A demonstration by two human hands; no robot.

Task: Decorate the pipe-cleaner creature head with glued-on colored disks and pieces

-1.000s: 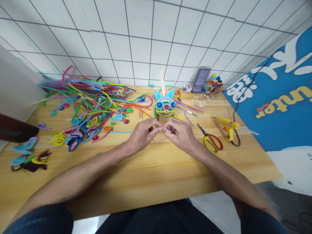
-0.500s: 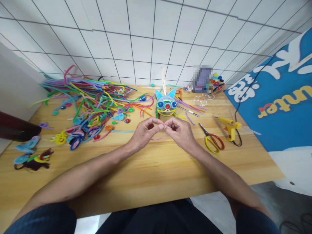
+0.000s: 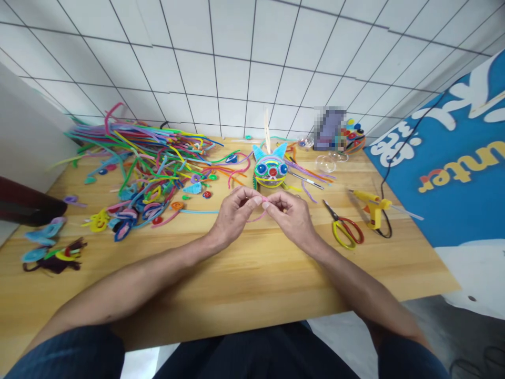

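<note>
A pink pipe cleaner (image 3: pixel 257 217) is pinched between my two hands over the middle of the table, its loose part curving below the fingertips. My left hand (image 3: pixel 238 213) grips it with thumb and forefinger. Close against it, my right hand (image 3: pixel 291 213) pinches the same pipe cleaner, the fingertips of both hands nearly touching. Just beyond them stands a round animal-like craft figure (image 3: pixel 270 171) with blue pointed ears, blue eyes, a red nose and wooden sticks rising behind it.
A heap of coloured pipe cleaners (image 3: pixel 145 142) covers the back left. Finished pipe-cleaner pieces (image 3: pixel 55 256) lie at far left, near a dark cylinder (image 3: pixel 29 205). To the right are scissors (image 3: pixel 343 227), a yellow glue gun (image 3: pixel 373 208) and clear plastic domes (image 3: pixel 325 163).
My fingers have shifted slightly on the pink pipe cleaner, and its hanging loop looks a little smaller. The view has moved a touch; the other things stay in place.
</note>
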